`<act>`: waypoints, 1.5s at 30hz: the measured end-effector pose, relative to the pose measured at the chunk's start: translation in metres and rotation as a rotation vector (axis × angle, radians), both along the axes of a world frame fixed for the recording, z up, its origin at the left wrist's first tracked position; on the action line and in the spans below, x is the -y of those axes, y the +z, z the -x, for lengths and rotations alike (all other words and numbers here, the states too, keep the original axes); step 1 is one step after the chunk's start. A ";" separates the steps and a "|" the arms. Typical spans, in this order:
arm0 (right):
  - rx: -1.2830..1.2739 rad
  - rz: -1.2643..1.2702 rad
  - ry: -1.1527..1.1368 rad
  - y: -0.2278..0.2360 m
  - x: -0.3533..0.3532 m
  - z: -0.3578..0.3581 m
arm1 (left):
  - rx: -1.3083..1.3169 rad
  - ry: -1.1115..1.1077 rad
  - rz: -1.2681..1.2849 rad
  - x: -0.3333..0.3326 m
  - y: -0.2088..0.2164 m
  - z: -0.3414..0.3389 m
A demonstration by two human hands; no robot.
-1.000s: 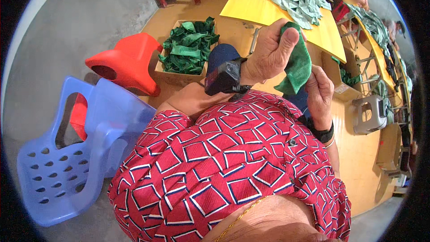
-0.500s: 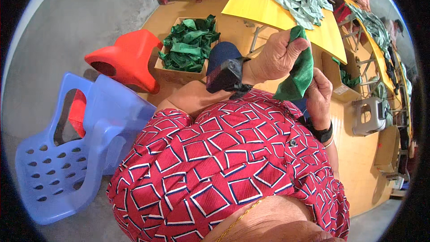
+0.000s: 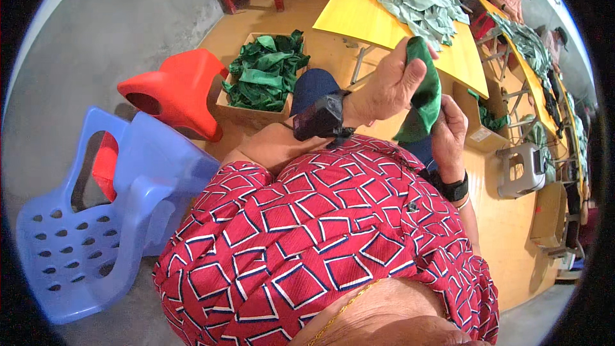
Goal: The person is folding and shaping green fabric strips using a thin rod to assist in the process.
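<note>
Little has changed in the last second: the cloth (image 3: 428, 99) remains between both hands, the left hand (image 3: 387, 86) pinching its upper part, the right hand (image 3: 450, 133) seemingly its edge, fingertips partly hidden, so this piece is still being handled.

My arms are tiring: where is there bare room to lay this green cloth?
The nearest yellow table has bare patches at both near corners, between its edges and the pale green pile. Crowded: under that pile, and the left cardboard box, heaped with green pieces.
</note>
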State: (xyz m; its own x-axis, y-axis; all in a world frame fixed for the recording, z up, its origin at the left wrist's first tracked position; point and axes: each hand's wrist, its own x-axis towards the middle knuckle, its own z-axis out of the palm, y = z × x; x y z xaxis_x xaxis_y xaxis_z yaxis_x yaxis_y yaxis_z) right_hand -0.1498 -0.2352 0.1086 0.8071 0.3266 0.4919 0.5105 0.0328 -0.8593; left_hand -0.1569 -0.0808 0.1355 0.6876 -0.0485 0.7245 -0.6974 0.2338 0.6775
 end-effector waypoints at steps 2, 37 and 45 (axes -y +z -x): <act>-0.024 0.012 -0.010 0.003 -0.001 0.003 | -0.018 -0.090 0.017 -0.009 0.007 0.002; 0.259 0.127 -0.047 -0.001 0.001 0.011 | 0.207 0.374 0.013 0.028 -0.003 0.001; 0.423 0.204 -0.041 0.014 0.001 0.014 | 0.185 0.287 0.004 0.024 0.002 0.006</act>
State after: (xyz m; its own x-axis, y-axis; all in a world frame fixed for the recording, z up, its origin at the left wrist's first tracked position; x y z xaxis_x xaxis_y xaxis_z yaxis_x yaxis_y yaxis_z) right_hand -0.1635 -0.2358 0.1221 0.5640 0.4225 0.7095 0.8144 -0.1428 -0.5624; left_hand -0.1627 -0.1052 0.1380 0.5293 0.1309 0.8383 -0.8464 0.0123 0.5324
